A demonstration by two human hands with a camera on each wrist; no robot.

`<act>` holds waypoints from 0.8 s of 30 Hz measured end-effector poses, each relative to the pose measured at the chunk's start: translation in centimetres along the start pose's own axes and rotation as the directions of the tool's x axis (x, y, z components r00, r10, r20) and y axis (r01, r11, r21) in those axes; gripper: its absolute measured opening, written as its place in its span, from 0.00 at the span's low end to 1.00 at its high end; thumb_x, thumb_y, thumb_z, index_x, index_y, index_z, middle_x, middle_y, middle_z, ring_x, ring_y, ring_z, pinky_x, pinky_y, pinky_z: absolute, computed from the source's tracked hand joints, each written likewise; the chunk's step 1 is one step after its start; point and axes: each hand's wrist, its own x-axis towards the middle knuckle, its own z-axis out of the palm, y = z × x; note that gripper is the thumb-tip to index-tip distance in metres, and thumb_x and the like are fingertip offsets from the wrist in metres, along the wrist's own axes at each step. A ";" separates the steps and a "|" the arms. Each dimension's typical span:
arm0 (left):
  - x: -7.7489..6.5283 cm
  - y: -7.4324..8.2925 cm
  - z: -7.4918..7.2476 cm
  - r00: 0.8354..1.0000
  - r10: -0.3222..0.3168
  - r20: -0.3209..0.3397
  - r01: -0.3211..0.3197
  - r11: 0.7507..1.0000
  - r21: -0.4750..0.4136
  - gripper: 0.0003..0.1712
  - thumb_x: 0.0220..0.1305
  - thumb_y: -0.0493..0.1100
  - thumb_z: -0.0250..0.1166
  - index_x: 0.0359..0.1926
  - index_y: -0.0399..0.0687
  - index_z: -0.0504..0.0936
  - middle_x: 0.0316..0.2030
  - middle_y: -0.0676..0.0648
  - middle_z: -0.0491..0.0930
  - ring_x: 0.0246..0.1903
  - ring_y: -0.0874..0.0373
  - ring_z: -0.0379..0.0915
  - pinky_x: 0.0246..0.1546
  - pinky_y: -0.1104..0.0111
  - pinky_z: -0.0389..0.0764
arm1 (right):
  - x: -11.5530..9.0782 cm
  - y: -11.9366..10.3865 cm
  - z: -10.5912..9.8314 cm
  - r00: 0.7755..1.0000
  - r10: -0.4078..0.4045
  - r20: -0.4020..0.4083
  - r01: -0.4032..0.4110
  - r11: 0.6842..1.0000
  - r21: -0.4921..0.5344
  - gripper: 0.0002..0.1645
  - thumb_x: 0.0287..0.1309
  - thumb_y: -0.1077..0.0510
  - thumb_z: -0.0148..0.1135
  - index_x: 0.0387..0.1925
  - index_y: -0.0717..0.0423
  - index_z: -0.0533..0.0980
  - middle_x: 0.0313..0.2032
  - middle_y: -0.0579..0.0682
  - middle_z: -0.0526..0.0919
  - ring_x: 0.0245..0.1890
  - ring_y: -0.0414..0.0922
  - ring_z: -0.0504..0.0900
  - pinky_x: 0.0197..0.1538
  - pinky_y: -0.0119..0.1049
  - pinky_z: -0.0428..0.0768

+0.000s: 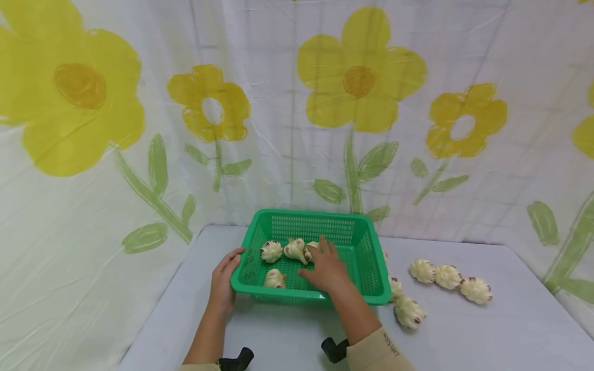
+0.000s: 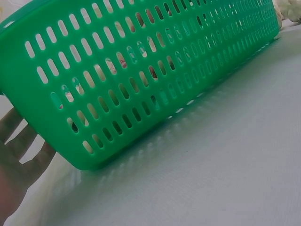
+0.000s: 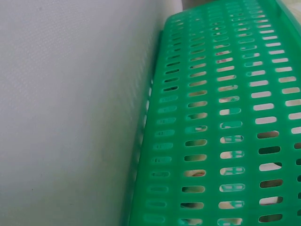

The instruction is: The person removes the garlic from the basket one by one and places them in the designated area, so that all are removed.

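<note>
A green plastic basket with slotted walls stands on the table, several whitish garlic bulbs with purple-red marks lying in its left half. Against the basket's left end rests my left hand, its fingers fairly straight along the outer wall. Over the front rim reaches my right hand, down inside the basket with fingers spread. A garlic bulb lies right by those fingers, partly covered by them. The right wrist view has only the basket's slotted wall and the tabletop, with the right hand out of sight.
To the right of the basket, three garlic bulbs lie in a row. More bulbs sit close to its right front corner, some partly hidden by it. A white table lies below, and a flower-printed curtain hangs behind.
</note>
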 end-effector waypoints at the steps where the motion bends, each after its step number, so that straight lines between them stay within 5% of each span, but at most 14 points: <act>1: 0.0 0.0 0.0 1.000 0.001 0.001 -0.001 1.000 0.002 0.26 0.74 0.52 0.53 0.65 0.42 0.71 0.64 0.51 0.69 0.61 0.60 0.65 0.50 0.76 0.75 | 0.0 0.0 0.0 1.000 -0.008 0.012 0.008 1.000 -0.003 0.41 0.58 0.39 0.66 0.70 0.48 0.66 0.76 0.60 0.50 0.75 0.64 0.48 0.62 0.71 0.61; 6: 0.1 0.0 0.1 1.000 0.009 -0.008 -0.009 1.000 -0.009 0.25 0.74 0.51 0.54 0.64 0.42 0.73 0.63 0.52 0.70 0.60 0.61 0.66 0.50 0.75 0.75 | 0.1 0.0 0.0 0.999 -0.043 -0.001 0.043 0.999 -0.007 0.38 0.60 0.40 0.66 0.67 0.50 0.68 0.74 0.62 0.55 0.74 0.64 0.52 0.62 0.68 0.64; 16: 0.2 0.0 0.2 0.999 0.042 -0.027 -0.043 0.999 -0.009 0.24 0.74 0.51 0.54 0.63 0.41 0.74 0.61 0.50 0.71 0.57 0.62 0.68 0.49 0.75 0.76 | 0.2 -0.1 -0.1 0.999 0.013 -0.029 -0.012 1.000 0.021 0.42 0.58 0.40 0.67 0.70 0.48 0.66 0.77 0.60 0.46 0.75 0.64 0.46 0.66 0.69 0.56; 24: 0.3 -0.1 0.1 0.999 0.029 -0.022 -0.029 1.000 -0.005 0.25 0.74 0.51 0.54 0.63 0.41 0.74 0.61 0.52 0.71 0.58 0.62 0.67 0.50 0.76 0.75 | 0.1 0.0 0.1 0.996 -0.026 -0.080 0.025 1.000 -0.012 0.37 0.60 0.41 0.66 0.66 0.49 0.70 0.71 0.62 0.59 0.70 0.64 0.58 0.59 0.66 0.68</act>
